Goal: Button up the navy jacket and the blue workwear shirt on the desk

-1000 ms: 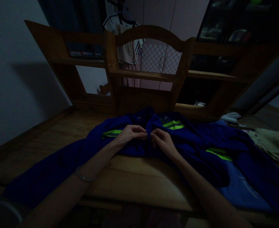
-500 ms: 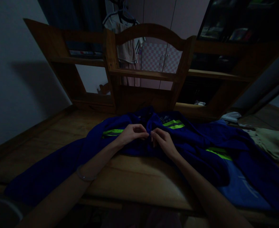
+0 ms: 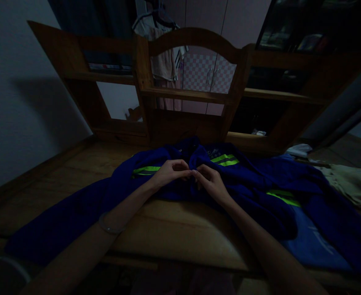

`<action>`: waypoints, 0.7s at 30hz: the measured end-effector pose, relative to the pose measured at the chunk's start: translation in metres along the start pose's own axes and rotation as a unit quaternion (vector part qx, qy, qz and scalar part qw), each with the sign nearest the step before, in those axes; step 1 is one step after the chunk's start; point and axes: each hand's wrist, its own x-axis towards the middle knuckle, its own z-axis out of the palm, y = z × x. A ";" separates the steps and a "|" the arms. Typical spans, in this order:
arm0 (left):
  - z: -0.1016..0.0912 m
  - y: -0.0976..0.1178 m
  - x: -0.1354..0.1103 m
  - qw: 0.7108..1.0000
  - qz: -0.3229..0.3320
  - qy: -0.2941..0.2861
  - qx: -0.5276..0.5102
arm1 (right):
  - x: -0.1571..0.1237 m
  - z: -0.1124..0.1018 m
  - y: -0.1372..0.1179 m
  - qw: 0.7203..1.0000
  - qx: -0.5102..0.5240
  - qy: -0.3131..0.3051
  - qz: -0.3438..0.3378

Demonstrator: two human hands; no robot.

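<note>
A dark blue work jacket (image 3: 244,180) with yellow-green reflective strips lies spread over the wooden desk, its sleeves reaching out to both sides. My left hand (image 3: 170,173) and my right hand (image 3: 212,182) meet at the middle of its front, below the collar. Thumb and fingers of each hand are pinched together on the cloth of the front edge, and the fingertips touch. Whatever small part lies between them is hidden by the fingers and the dim light.
Bare wood of the desk (image 3: 180,229) shows in front of the jacket. Behind stands a wooden shelf unit (image 3: 192,97). Light blue cloth (image 3: 312,241) lies under the jacket at right, with pale folded cloth (image 3: 352,184) beyond it. A wall (image 3: 23,123) bounds the left.
My right hand has shifted slightly left, so its thumb and fingertips now touch those of my left hand. The jacket stays nearly the same.
</note>
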 end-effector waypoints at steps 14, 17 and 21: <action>0.002 0.003 0.000 1.000 -0.004 -0.008 0.007 | 0.001 -0.001 0.004 1.000 0.025 -0.015 0.008; 0.002 0.002 0.000 1.000 0.000 -0.013 0.007 | 0.000 -0.001 0.002 0.999 0.027 -0.014 0.012; 0.002 0.000 -0.001 0.999 0.026 -0.007 0.040 | 0.002 0.001 0.005 0.998 0.048 -0.013 0.026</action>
